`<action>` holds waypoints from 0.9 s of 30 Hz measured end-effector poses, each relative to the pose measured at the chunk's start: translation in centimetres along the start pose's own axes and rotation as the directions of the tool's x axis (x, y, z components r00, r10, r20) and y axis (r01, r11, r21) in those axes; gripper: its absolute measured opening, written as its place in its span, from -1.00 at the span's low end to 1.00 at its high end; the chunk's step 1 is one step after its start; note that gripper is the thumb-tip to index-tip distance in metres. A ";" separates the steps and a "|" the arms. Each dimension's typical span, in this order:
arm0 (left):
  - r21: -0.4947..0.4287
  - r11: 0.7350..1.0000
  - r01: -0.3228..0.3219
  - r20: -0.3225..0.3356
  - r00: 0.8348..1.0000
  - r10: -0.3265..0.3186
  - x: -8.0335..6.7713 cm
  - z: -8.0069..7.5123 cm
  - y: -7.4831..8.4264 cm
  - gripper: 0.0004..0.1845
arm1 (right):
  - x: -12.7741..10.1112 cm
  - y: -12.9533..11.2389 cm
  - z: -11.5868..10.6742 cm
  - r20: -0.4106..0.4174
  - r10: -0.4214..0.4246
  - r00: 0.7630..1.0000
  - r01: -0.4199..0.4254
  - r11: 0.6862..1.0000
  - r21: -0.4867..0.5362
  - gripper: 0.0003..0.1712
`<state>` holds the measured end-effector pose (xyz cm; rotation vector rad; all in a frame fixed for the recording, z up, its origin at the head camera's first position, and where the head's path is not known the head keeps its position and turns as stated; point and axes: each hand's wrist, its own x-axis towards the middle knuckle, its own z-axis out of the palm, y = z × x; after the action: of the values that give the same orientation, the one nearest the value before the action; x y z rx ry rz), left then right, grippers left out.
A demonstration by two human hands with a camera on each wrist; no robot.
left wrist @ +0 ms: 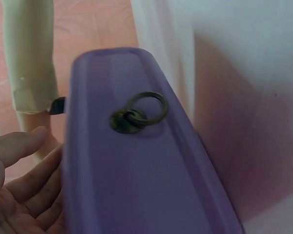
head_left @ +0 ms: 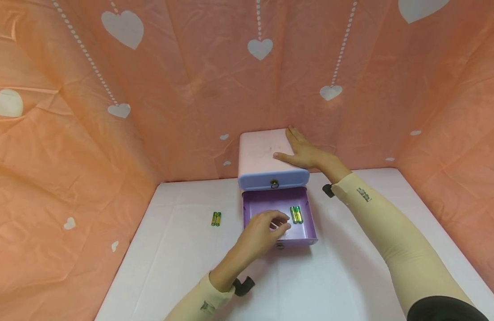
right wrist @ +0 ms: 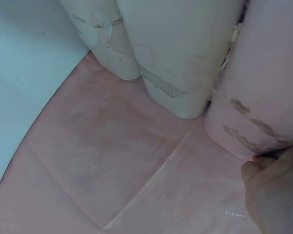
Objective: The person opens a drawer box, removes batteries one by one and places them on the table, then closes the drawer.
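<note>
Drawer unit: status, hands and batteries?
Left hand open, over open lower drawer. Right hand flat on cabinet top. Batteries in drawer; another pair on table.

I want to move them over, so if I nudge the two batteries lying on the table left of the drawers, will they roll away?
Probably a little. The pair of batteries are round cylinders on a smooth white table, so a sideways push could roll them. They look small and rigid, so likely light and easy to pinch. Nothing nearby would stop them.
</note>
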<state>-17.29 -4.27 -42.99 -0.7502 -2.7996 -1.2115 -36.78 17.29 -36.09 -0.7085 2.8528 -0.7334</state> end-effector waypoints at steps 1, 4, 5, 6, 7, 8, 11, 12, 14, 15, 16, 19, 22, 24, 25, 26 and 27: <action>0.010 1.000 0.004 -0.003 1.000 -0.004 0.2 0.1 -0.1 -0.77 | 0.0 0.0 0.0 0.001 -0.001 1.000 0.001 1.000 0.000 0.31; 0.042 0.999 0.021 -0.009 1.000 -0.021 0.7 0.5 -0.2 -0.73 | 0.0 0.0 0.0 0.001 -0.004 1.000 0.004 1.000 0.001 0.30; 0.055 0.998 0.024 -0.011 1.000 -0.024 0.8 0.6 -0.2 -0.71 | 0.0 0.0 0.0 0.002 -0.004 1.000 0.004 1.000 0.002 0.30; 0.068 0.997 0.026 -0.011 1.000 -0.025 1.0 0.7 -0.3 -0.70 | 0.0 -0.1 0.0 0.002 -0.007 1.000 0.007 1.000 0.002 0.30; 0.083 0.996 0.029 -0.012 1.000 -0.028 1.1 0.8 -0.2 -0.68 | 0.0 -0.1 0.0 0.002 -0.006 1.000 0.006 1.000 0.003 0.30; 0.100 0.995 0.030 -0.014 0.999 -0.029 1.3 0.9 -0.2 -0.66 | 0.0 -0.1 0.0 0.001 -0.005 1.000 0.005 1.000 0.002 0.30; 0.138 0.990 0.031 -0.016 0.999 -0.029 1.7 1.1 -0.3 -0.61 | 0.0 -0.1 -0.1 0.002 -0.004 1.000 0.004 1.000 -0.001 0.29; 0.150 0.988 0.032 -0.016 0.999 -0.030 1.9 1.2 -0.3 -0.59 | 0.0 0.0 -0.1 0.003 -0.006 1.000 0.006 1.000 -0.002 0.29; 0.169 0.985 0.035 -0.010 0.999 -0.033 2.2 1.3 -0.4 -0.56 | -0.1 0.0 -0.1 0.004 -0.005 1.000 0.005 1.000 -0.001 0.29; 0.177 0.984 0.037 -0.006 0.999 -0.036 2.4 1.5 -0.5 -0.55 | -0.1 0.0 -0.1 0.004 -0.006 1.000 0.006 1.000 -0.001 0.29; 0.190 0.981 0.038 -0.002 0.999 -0.038 2.6 1.6 -0.6 -0.53 | -0.1 0.0 -0.1 0.004 -0.006 1.000 0.006 1.000 -0.001 0.29; 0.233 0.972 0.042 0.011 0.999 -0.046 3.0 1.9 -0.8 -0.50 | -0.1 0.0 0.0 0.002 -0.006 1.000 0.006 1.000 0.000 0.30; 0.270 0.962 0.048 0.020 0.998 -0.055 3.4 2.3 -1.0 -0.48 | -0.1 0.0 0.0 0.000 -0.004 1.000 0.004 1.000 0.000 0.31; 0.281 0.958 0.052 0.020 0.998 -0.060 3.7 2.6 -1.1 -0.47 | -0.2 0.0 0.0 0.000 -0.005 1.000 0.005 1.000 -0.001 0.31; 0.286 0.957 0.055 0.018 0.998 -0.062 3.8 2.7 -1.2 -0.47 | -0.2 0.0 -0.1 -0.001 -0.005 1.000 0.005 1.000 -0.001 0.31; 0.290 0.955 0.056 0.016 0.998 -0.063 3.9 2.8 -1.2 -0.46 | -0.2 0.0 0.0 0.000 -0.005 1.000 0.005 1.000 -0.002 0.31; 0.294 0.954 0.058 0.013 0.998 -0.065 4.0 2.9 -1.3 -0.46 | -0.2 0.0 -0.1 0.000 -0.005 1.000 0.005 1.000 -0.002 0.31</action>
<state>-20.85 -1.36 -45.17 -0.6625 -2.9453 -0.7676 -36.64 17.40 -36.04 -0.7160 2.8534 -0.7316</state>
